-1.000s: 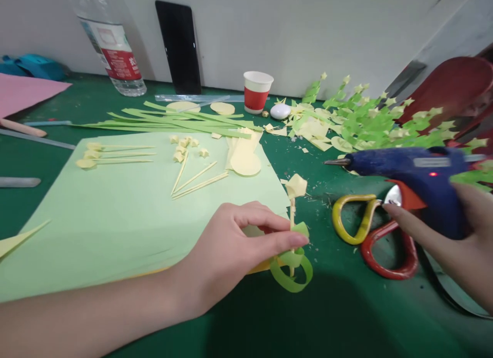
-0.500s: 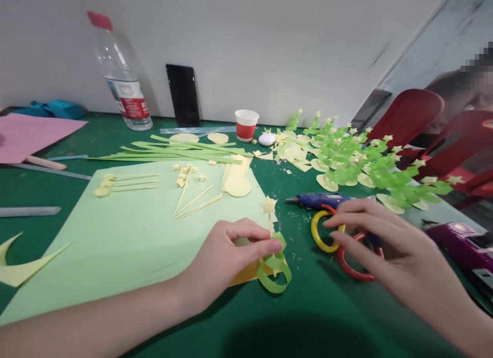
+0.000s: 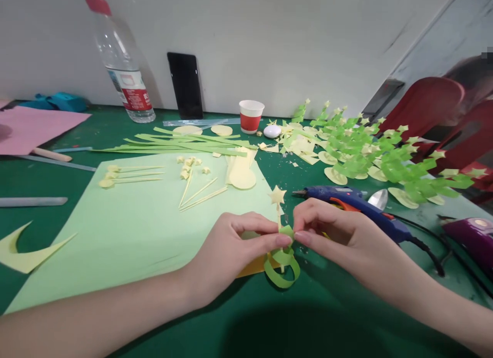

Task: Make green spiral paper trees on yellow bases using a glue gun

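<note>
My left hand (image 3: pixel 246 240) pinches a thin stick topped with a pale yellow paper star (image 3: pixel 278 195), held upright. Round the stick, a green paper strip (image 3: pixel 283 281) curls in loops below my fingertips. My right hand (image 3: pixel 327 224) is closed at the right side of the same strip, thumb and forefinger pressed together at its edge; the exact contact is partly hidden. Behind that hand lies a blue glue gun (image 3: pixel 331 193). Scissors with orange and yellow handles (image 3: pixel 344 205) are mostly covered by my right hand.
A light green sheet (image 3: pixel 127 234) bears bare sticks, small stars (image 3: pixel 187 168) and starred sticks. Green strips (image 3: pixel 173 145) lie behind it. Rows of finished green star plants (image 3: pixel 370 147) stand at the right. A water bottle (image 3: pixel 131 86), phone (image 3: pixel 185 86) and paper cup (image 3: pixel 251 116) line the wall.
My right hand has moved left from over the scissors to the green strip, and its fingers have closed. My left hand still holds the starred stick.
</note>
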### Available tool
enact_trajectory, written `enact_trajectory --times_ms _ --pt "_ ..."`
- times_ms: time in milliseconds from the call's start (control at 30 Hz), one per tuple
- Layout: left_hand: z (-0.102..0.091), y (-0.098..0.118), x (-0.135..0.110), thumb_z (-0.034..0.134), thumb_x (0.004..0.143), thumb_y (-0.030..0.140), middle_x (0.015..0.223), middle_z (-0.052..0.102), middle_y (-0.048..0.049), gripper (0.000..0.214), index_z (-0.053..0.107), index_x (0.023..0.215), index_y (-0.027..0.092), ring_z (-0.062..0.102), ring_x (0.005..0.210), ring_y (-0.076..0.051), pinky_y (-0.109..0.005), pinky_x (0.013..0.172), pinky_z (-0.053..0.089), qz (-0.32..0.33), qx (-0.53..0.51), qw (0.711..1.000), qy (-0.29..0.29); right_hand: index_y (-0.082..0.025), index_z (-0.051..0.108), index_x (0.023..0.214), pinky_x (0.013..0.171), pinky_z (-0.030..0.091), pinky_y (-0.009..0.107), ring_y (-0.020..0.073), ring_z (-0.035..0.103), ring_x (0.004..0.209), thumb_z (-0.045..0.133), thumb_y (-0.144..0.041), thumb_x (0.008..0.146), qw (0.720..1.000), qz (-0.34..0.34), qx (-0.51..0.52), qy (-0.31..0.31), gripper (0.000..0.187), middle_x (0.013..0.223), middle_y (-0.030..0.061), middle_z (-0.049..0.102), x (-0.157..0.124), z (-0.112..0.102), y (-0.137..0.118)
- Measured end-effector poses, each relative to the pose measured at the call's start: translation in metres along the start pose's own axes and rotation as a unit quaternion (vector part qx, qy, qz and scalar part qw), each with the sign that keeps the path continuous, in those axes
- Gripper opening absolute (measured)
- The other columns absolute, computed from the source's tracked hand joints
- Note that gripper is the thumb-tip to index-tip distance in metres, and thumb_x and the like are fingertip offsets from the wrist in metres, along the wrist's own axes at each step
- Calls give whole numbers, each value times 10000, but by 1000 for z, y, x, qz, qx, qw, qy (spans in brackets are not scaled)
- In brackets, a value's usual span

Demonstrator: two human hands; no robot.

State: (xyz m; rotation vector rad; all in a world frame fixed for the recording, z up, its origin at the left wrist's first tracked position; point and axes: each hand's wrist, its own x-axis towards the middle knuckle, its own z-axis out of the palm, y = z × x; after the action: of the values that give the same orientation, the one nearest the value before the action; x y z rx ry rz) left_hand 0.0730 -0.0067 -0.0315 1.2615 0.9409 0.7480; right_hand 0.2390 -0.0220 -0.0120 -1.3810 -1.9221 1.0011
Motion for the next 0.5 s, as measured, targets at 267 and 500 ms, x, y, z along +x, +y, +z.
enact_trajectory --times_ms 267,500 --pt "-1 -4 -1 655 662 243 618 573 35 163 632 529 150 473 593 -90 -191 591 386 -3 -2 1000 -1 -204 451 664 533 392 193 103 443 626 417 -267 799 999 -11 -30 -22 154 697 3 475 1 2 -1" --pt "-1 -10 0 631 698 242 619 592 48 147 649 574 164 473 570 -70 -156 555 390 31 7 1000 1 -206 487 688 531 370 196 98 440 622 468 -240 782 997 9 -66 -28 101 708 -3 483 2 0 0"
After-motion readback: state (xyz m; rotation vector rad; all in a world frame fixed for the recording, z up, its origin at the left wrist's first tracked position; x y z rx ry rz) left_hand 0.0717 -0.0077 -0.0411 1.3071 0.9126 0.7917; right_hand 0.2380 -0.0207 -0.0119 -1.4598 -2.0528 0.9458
